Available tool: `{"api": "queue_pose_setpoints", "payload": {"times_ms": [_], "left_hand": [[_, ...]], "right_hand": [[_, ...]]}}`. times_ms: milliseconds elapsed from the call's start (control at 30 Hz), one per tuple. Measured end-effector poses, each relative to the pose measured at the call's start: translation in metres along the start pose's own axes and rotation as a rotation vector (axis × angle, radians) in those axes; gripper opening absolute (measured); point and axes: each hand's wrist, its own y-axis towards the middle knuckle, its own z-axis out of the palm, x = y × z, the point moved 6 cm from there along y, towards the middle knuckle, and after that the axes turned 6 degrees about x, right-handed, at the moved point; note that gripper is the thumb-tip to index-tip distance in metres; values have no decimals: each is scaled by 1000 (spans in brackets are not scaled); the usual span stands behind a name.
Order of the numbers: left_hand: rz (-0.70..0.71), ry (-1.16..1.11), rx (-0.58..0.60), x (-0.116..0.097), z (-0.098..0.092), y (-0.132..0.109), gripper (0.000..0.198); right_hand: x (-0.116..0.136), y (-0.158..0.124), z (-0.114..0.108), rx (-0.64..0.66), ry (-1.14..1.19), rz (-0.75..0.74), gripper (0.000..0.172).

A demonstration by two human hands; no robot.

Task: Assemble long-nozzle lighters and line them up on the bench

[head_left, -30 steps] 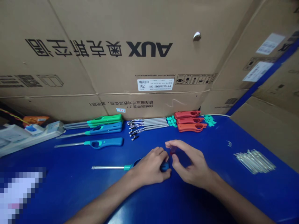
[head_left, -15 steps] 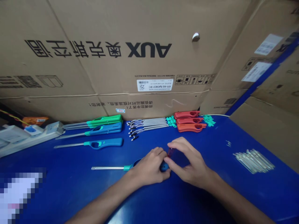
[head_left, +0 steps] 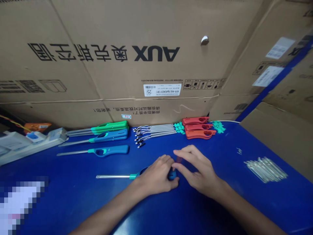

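Note:
My left hand [head_left: 157,174] is closed around the handle of a blue long-nosed lighter [head_left: 172,175], pressing it to the table. The lighter's metal tube points left, with a teal collar where it meets the handle. Just right of it, my right hand [head_left: 199,171] pinches a small translucent reddish piece [head_left: 179,159] between thumb and forefinger, at the handle's right end. The piece is blurred and partly covered by the fingers, so its kind is unclear. Most of the handle is hidden beneath my left hand.
Behind lie blue lighters [head_left: 111,150], green lighters [head_left: 114,125], metal tubes with wires [head_left: 161,129], teal collars [head_left: 179,128], red handles [head_left: 198,127] and teal pieces [head_left: 218,126]. Metal rods [head_left: 266,169] lie right. A power strip [head_left: 55,137] sits left; a cardboard box [head_left: 102,78] stands behind.
The fingers of my right hand have shifted slightly about the reddish piece, thumb a little higher. My left hand and the lighter have barely moved.

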Motion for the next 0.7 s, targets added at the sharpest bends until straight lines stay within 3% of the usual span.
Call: {"api": "queue_pose_setpoints", "payload": {"times_ms": [133,367,567,700], "left_hand": [[-17,11,11,2,1,-1,23],[-4,42,21,0,1,0,18],[-15,41,25,2,2,0,23],[-6,32,15,2,3,0,21]], "right_hand": [[-2,-2,-1,-20,55,66,56],[3,3,-4,-19,12,-13,45],[5,3,-3,3,58,-1,53],[4,3,-2,-10,26,-20,46]]}}
